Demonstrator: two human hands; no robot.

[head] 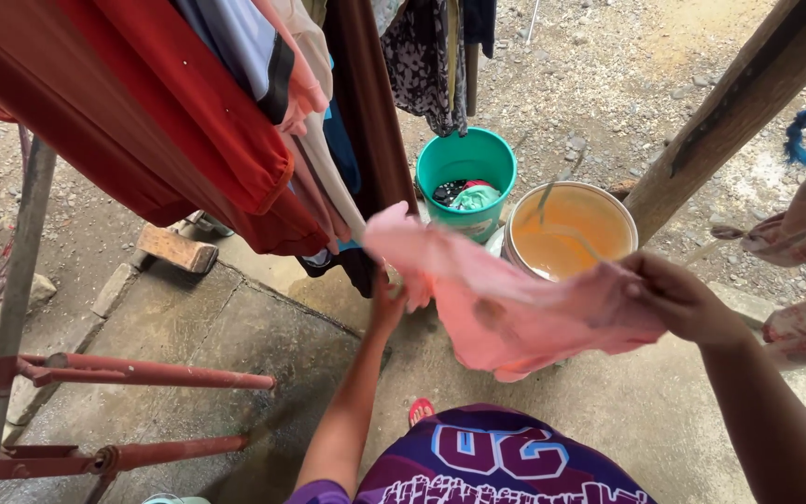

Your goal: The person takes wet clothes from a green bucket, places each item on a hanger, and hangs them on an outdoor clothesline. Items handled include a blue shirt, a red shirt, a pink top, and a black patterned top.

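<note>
Both hands are seen stretching a pink garment (506, 303) in the air over the concrete slab (188, 327): the right hand (678, 299) is clamped on one edge of the cloth, while the left hand (386, 303) is half hidden beneath the other end, its fingers apparently closed in the fabric, though this cannot be told for sure. The cloth is judged thin, limp and light, possibly damp, sagging between the two grips; it is best taken by its edges or corners, where it is held now. Just beyond it, a teal bucket (466, 173) with bundled laundry and a white bucket (571, 229) of cloudy orange-brown water are set side by side. Red and dark clothes (188, 121) are hung at upper left above a rusty metal rack (132, 373). Gravel ground (599, 75) and a leaning wooden post (739, 107) are shown behind.
</note>
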